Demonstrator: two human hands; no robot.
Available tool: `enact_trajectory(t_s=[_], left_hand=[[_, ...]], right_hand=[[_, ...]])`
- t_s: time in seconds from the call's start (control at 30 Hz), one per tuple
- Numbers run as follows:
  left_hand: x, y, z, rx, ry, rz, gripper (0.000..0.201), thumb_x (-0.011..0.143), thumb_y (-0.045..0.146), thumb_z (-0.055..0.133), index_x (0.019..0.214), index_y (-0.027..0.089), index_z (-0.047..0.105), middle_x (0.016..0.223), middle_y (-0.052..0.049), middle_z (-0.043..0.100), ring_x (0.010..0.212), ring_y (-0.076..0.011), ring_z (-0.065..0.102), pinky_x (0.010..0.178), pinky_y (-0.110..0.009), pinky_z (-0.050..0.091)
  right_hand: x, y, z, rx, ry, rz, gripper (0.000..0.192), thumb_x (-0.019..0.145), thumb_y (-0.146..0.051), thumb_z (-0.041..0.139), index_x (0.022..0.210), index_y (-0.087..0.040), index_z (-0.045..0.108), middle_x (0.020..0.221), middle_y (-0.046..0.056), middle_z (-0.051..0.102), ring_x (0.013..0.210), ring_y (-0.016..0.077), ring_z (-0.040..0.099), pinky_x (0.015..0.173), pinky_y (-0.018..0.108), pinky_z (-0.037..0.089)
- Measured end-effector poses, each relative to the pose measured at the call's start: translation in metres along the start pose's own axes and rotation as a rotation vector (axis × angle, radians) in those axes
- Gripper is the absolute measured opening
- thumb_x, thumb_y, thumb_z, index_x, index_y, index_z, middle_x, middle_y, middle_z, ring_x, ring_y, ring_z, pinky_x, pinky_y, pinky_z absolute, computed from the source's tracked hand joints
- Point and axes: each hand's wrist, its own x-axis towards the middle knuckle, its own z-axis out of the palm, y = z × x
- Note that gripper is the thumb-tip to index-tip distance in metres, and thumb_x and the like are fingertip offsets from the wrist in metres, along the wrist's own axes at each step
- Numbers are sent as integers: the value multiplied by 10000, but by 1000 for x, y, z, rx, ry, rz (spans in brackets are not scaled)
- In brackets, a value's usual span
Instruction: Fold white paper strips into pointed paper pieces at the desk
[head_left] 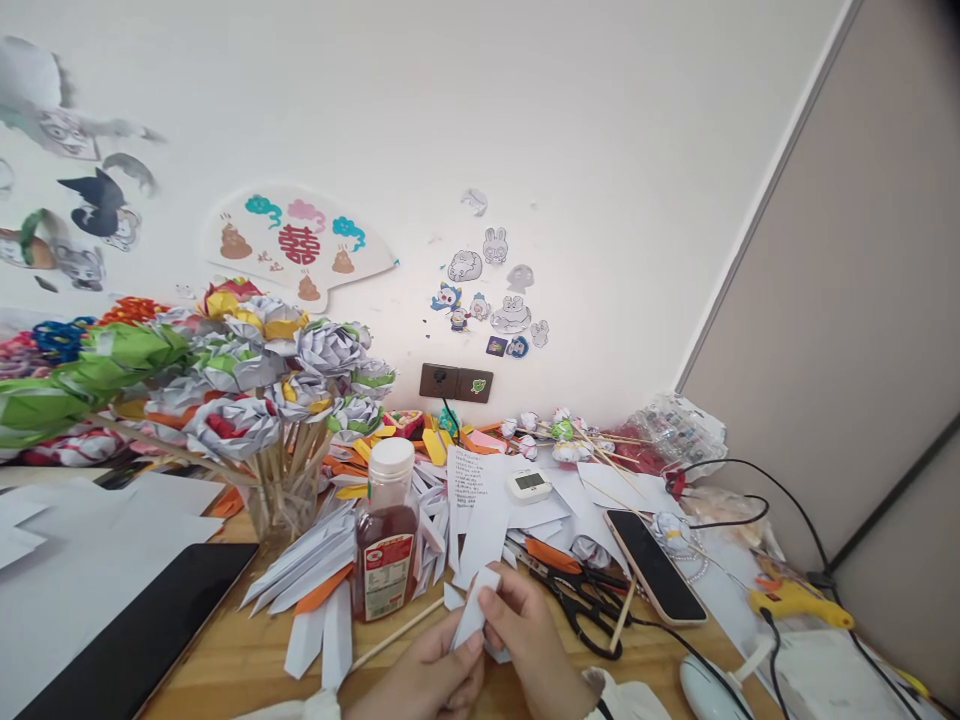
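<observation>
Both of my hands meet at the bottom middle of the view over a wooden table. My left hand and my right hand pinch a small folded white paper piece between their fingers, held upright just above the table. A thin wooden stick lies on the table right beside my left hand. Black scissors with orange handles rest to the right of my right hand.
A sauce bottle with a white cap stands behind my hands, next to a glass of paper flowers on sticks. Folded paper strips litter the table. A phone, a yellow glue gun, cables and a dark tablet lie around.
</observation>
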Motion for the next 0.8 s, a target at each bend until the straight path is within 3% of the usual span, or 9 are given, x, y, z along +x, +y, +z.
enact_trajectory(t_s=[0.3, 0.67, 0.8], left_hand=[[1, 1, 4, 39, 90, -10, 464, 605, 648, 453, 692, 194, 414, 403, 123, 316, 288, -10, 163, 310, -162, 98], [7, -8, 2, 132, 102, 50, 455, 692, 614, 349, 609, 177, 447, 322, 61, 480, 255, -50, 339, 325, -168, 257], [4, -9, 2, 162, 99, 41, 449, 682, 618, 356, 674, 180, 453, 290, 86, 456, 240, -55, 318, 320, -170, 252]], right_hand=[[-1, 0, 2, -18, 42, -10, 317, 730, -448, 509, 617, -162, 432, 447, -92, 311, 357, 29, 241, 353, 174, 157], [-3, -2, 7, 87, 50, 26, 304, 731, -417, 522, 602, -166, 408, 456, -96, 291, 369, 28, 197, 359, 183, 124], [-5, -6, 8, 96, 36, 32, 299, 746, -397, 513, 600, -162, 398, 459, -94, 289, 382, 29, 206, 371, 184, 127]])
